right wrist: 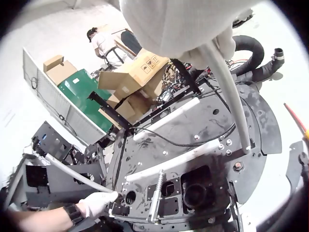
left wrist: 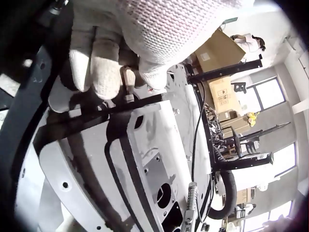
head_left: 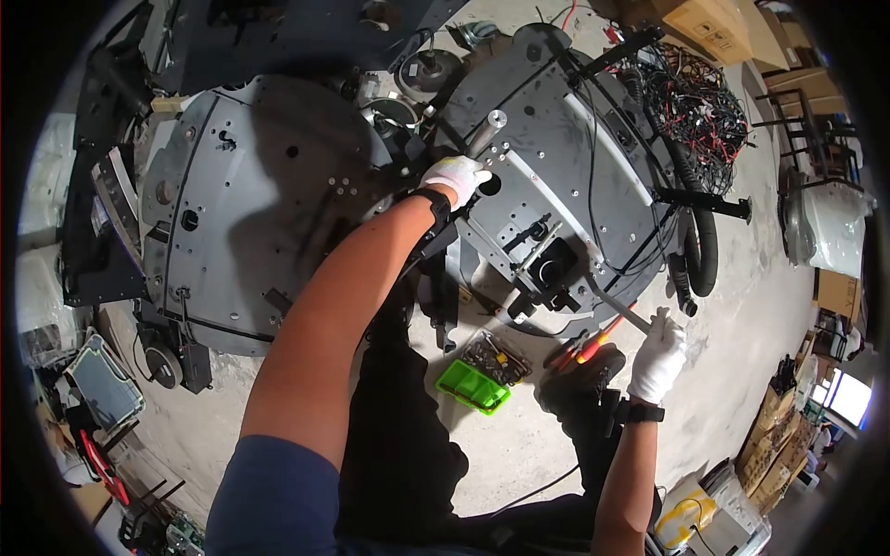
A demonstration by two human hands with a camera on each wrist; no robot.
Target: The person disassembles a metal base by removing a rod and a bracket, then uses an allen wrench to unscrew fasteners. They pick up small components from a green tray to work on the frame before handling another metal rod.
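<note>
My gloved right hand (head_left: pixel 659 357) grips one end of a long grey metal bar (right wrist: pixel 227 84). The bar slants down to the bolts at the edge of a dark grey machine plate (right wrist: pixel 193 116); its far end lies right by them. My gloved left hand (head_left: pixel 454 178) rests at the plate's inner edge, beside a round hole (head_left: pixel 489 185). Close to that hand a silver tube (head_left: pixel 484 136) sticks up. In the left wrist view, the fingers (left wrist: pixel 105 65) reach down over a dark edge, with the thumb apart; what lies beneath them is partly hidden.
A second grey plate (head_left: pixel 250 204) stands to the left. A green tray (head_left: pixel 473 386) with small hardware lies on the floor near a red-and-yellow-handled tool (head_left: pixel 593 347). Tangled wires (head_left: pixel 695 111), a black corrugated hose (head_left: pixel 702 232) and cardboard boxes (head_left: pixel 709 28) surround the right side.
</note>
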